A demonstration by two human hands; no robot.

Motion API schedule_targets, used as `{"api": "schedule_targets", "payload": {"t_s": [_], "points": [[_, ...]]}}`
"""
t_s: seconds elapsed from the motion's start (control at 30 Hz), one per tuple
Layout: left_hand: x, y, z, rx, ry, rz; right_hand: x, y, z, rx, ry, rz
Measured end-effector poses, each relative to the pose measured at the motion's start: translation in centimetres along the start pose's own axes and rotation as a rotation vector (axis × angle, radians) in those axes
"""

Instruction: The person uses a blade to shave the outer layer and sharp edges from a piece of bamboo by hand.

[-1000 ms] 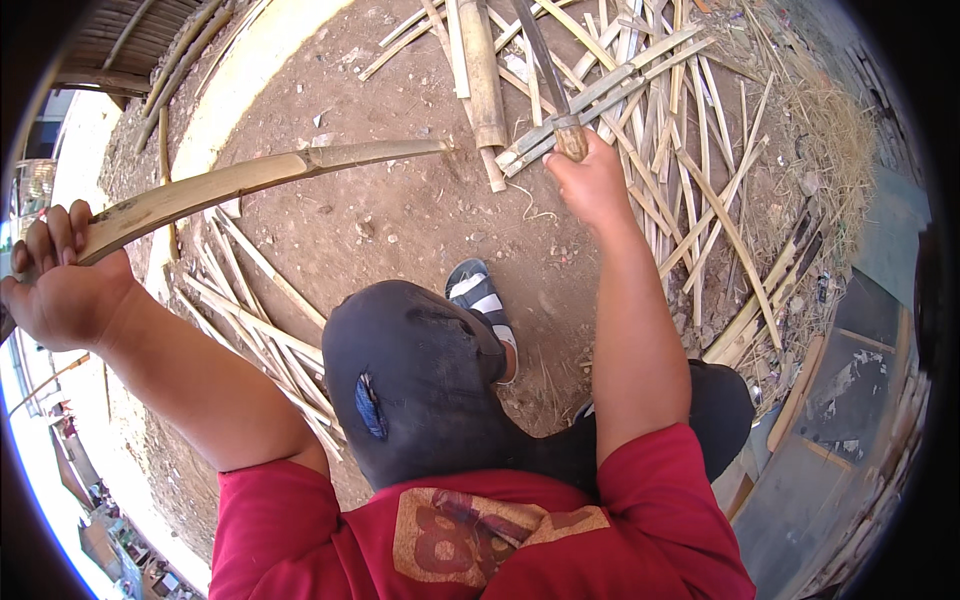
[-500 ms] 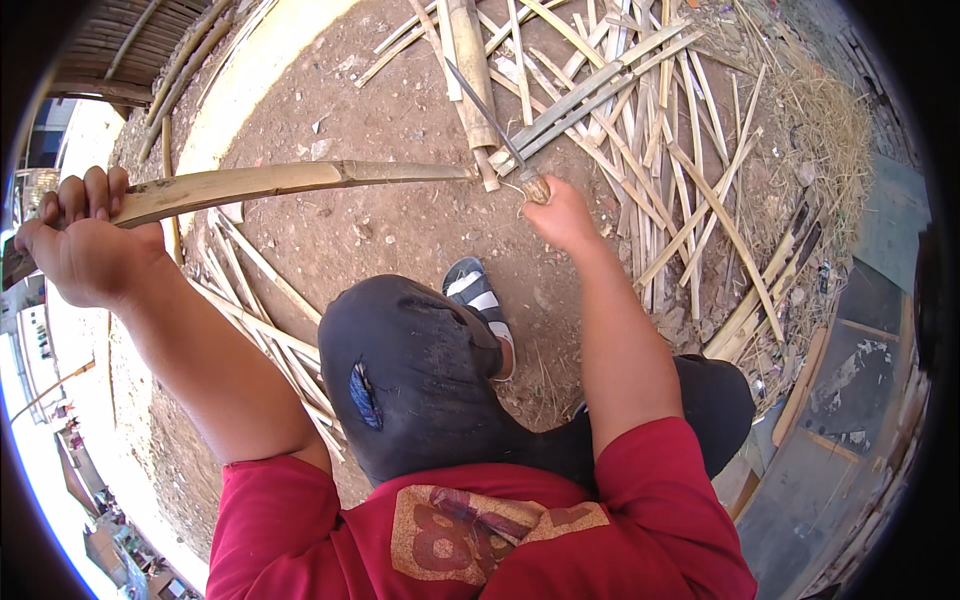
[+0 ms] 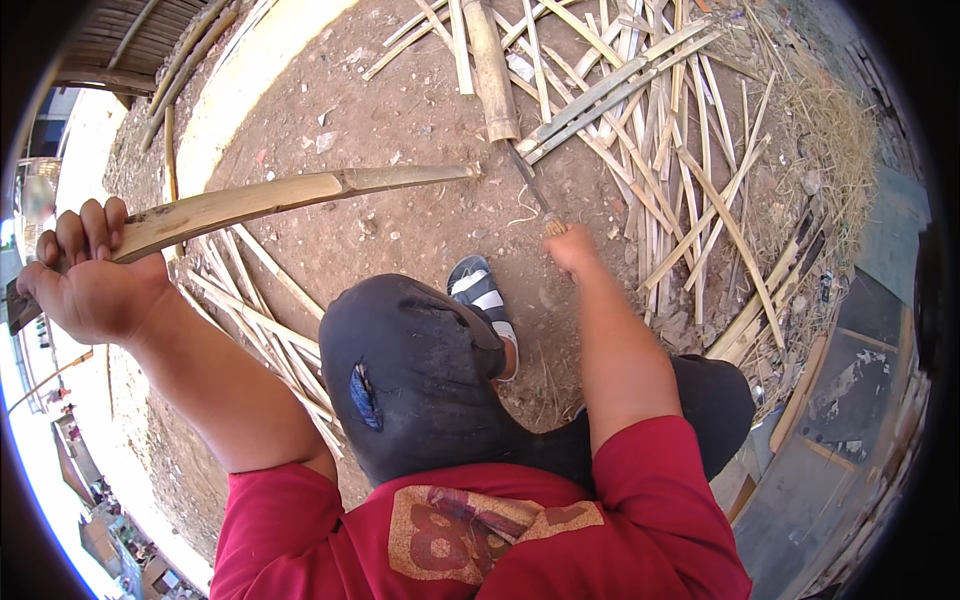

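My left hand (image 3: 95,275) is closed around one end of a long split bamboo piece (image 3: 255,200), raised at the left. Its narrower end reaches toward the middle of the view, above the dirt. My right hand (image 3: 574,250) grips the wooden handle of a long knife (image 3: 535,185), in front of my right knee. The dark blade slants away from me, up and to the left. Its far end appears at the near end of a round bamboo pole (image 3: 490,85); whether they touch I cannot tell.
Many split bamboo strips (image 3: 640,140) lie crossed at the upper right, with dry straw (image 3: 830,150) beyond. More strips (image 3: 265,320) lie left of my knee. My sandalled foot (image 3: 480,300) is on the dirt ground. Dark panels (image 3: 850,380) stand at the right.
The knife has swung from lying across the pole's line to a steeper, foreshortened angle; my right hand moved slightly right and nearer. The bamboo piece in my left hand barely shifted.
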State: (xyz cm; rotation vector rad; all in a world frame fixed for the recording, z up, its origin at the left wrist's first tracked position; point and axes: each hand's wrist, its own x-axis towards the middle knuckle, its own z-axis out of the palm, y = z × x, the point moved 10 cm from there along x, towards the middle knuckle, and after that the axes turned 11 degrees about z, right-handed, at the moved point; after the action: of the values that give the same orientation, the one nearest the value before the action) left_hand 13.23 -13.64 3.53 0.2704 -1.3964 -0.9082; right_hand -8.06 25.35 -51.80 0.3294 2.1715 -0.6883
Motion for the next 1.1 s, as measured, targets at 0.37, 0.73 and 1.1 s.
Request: {"api": "schedule_targets", "payload": {"t_s": [0.37,0.73,1.1], "points": [[0.1,0.9,2.6,-0.213,-0.01,-0.055,-2.9,-0.9,-1.1,0.503,-0.057,0.061],[0.2,-0.7,4.1,0.034,0.078,0.029,-7.1,-3.2,2.2,0.683,-0.143,0.123],[1.4,-2.2,1.5,0.152,0.131,0.032,-15.5,-12.5,-3.2,0.337,0.324,-0.531]]}}
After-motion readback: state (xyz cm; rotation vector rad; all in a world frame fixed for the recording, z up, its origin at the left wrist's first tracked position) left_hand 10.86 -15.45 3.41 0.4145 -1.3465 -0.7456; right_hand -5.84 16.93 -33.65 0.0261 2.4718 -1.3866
